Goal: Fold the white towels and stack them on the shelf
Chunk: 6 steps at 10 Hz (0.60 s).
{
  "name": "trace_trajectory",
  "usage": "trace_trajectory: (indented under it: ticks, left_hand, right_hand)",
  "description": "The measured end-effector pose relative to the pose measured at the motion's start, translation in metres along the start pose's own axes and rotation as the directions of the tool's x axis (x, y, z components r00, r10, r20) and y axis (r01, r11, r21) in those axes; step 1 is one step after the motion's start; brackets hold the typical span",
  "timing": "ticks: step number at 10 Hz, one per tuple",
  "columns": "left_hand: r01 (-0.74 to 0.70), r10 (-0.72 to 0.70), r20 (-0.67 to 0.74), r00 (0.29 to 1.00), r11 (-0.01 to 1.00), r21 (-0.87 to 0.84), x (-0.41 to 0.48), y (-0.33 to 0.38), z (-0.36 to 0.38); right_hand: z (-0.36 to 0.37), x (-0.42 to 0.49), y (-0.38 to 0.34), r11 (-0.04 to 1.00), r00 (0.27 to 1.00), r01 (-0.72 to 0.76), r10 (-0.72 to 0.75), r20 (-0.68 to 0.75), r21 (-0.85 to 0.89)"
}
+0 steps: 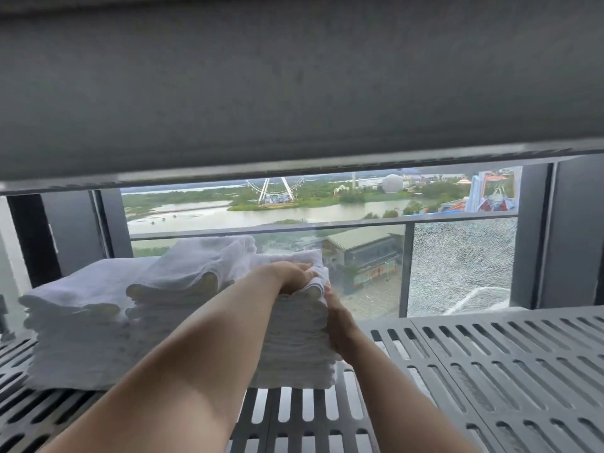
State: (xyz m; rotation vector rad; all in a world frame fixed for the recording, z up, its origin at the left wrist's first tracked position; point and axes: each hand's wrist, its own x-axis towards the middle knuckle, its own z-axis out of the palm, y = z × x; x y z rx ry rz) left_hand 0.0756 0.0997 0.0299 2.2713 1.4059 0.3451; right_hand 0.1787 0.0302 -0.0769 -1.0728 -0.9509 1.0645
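Two stacks of folded white towels stand side by side on a grey slotted shelf (490, 361). The left stack (75, 328) is lower; the right stack (294, 348) is taller. A folded white towel (235, 256) lies on top of the right stack. My left hand (291, 276) grips that top towel at its near right corner. My right hand (340, 322) presses flat against the right side of the taller stack, fingers partly hidden by the cloth.
A grey shelf board (294, 93) hangs low overhead. Behind the shelf is a window with a glass balcony railing (359, 223); its right pane (464, 266) is shattered. Bare slotted shelf extends to the right of the stacks.
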Motion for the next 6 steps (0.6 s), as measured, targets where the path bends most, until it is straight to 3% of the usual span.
trace_trajectory:
  ticks: [1,2,3,4,5,6]
  left_hand:
    - [0.018,0.001,-0.077,0.997,0.969,0.245,-0.020,0.010,-0.007]
    - [0.036,0.058,-0.181,0.982,0.879,0.476,-0.045,0.013,-0.004]
    - [0.025,0.112,-0.253,0.961,0.875,0.483,-0.074,0.007,0.015]
    - [0.030,0.230,-0.419,0.879,0.849,0.528,-0.105,-0.006,0.039]
    - [0.041,0.224,-0.456,0.861,0.863,0.503,-0.137,-0.021,0.063]
    - [0.061,0.135,-0.362,0.922,0.875,0.481,-0.164,-0.029,0.086]
  right_hand:
    - [-0.005,-0.017,0.000,0.991,0.998,0.047,-0.052,-0.035,-0.124]
    - [-0.013,-0.040,0.000,0.844,0.972,0.148,-0.219,-0.080,-0.515]
    - [-0.017,-0.066,0.006,0.672,0.935,0.121,-0.325,-0.144,-0.730]
    - [-0.016,-0.087,0.014,0.582,0.925,0.140,-0.365,-0.103,-0.801]
    - [-0.017,-0.106,0.019,0.462,0.936,0.104,-0.346,-0.071,-0.881]
    - [-0.018,-0.126,0.021,0.374,0.947,0.083,-0.318,-0.044,-0.924]
